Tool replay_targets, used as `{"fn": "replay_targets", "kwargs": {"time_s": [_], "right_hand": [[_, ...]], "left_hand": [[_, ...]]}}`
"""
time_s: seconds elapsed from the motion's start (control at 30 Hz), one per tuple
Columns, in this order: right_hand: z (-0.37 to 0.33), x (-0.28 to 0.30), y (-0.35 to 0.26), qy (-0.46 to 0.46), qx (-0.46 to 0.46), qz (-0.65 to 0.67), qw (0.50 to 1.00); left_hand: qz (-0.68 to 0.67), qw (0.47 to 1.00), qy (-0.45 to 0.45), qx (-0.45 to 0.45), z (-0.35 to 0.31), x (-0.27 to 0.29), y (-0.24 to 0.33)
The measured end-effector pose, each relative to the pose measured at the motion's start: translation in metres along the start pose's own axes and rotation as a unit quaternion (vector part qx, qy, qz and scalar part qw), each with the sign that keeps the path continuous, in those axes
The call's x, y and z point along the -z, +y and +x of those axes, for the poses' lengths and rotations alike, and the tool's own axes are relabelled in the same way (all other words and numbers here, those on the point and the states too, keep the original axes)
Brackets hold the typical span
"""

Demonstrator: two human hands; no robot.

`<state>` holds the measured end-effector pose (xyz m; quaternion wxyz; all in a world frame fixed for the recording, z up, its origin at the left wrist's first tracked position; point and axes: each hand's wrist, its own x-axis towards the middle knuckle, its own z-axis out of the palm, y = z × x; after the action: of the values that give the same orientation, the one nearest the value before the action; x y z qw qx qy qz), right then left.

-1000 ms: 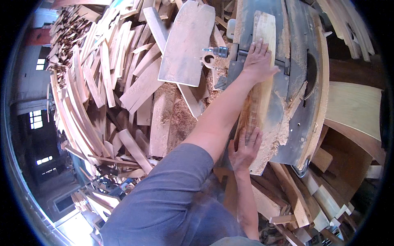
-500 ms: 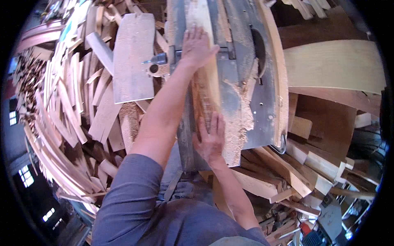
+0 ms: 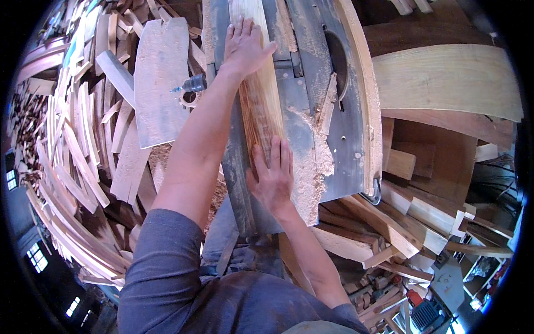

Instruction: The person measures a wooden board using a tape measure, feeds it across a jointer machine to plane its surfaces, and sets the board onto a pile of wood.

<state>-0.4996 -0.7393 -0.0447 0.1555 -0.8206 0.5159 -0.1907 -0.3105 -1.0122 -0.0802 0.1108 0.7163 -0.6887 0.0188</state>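
A long wooden board (image 3: 259,103), pale on the right and reddish brown on the left, lies lengthwise on the grey metal bed of a jointer-like woodworking machine (image 3: 295,97). My left hand (image 3: 245,50) is laid flat on the board close to the slot across the bed, thumb stretched out to the right. Nearer to me, my right hand (image 3: 274,181) rests on the board's near end with its fingers spread forward. Neither hand is wrapped around anything. The near end of the board is partly hidden under the right hand.
Sawdust and shavings (image 3: 308,186) cover the bed's right side, near a round blade opening (image 3: 336,64). A wooden fence (image 3: 367,100) runs along the right. Left are a drill-like chuck (image 3: 192,84), a wide plank (image 3: 162,83) and heaped offcuts (image 3: 83,145). More timber (image 3: 384,231) lies lower right.
Both hands have slid slightly forward along the machine, with the board apparently moving under them. The whole view has shifted a little, so the scene sits further left.
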Motion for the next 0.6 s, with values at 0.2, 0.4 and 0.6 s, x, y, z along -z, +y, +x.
{"fn": "replay_targets", "kwargs": {"time_s": [0.2,0.4,0.6], "right_hand": [[0.016,-0.003,0.000,0.005,0.000,-0.008,1.000],[0.029,-0.007,0.002,0.011,0.000,-0.007,1.000],[0.046,-0.010,0.001,0.008,-0.002,-0.010,1.000]], "left_hand": [[-0.017,0.999,0.036,-0.007,0.014,-0.007,-0.006],[-0.015,0.999,0.043,-0.014,0.028,-0.009,-0.011],[-0.005,0.998,0.065,-0.021,0.041,-0.010,-0.019]]}}
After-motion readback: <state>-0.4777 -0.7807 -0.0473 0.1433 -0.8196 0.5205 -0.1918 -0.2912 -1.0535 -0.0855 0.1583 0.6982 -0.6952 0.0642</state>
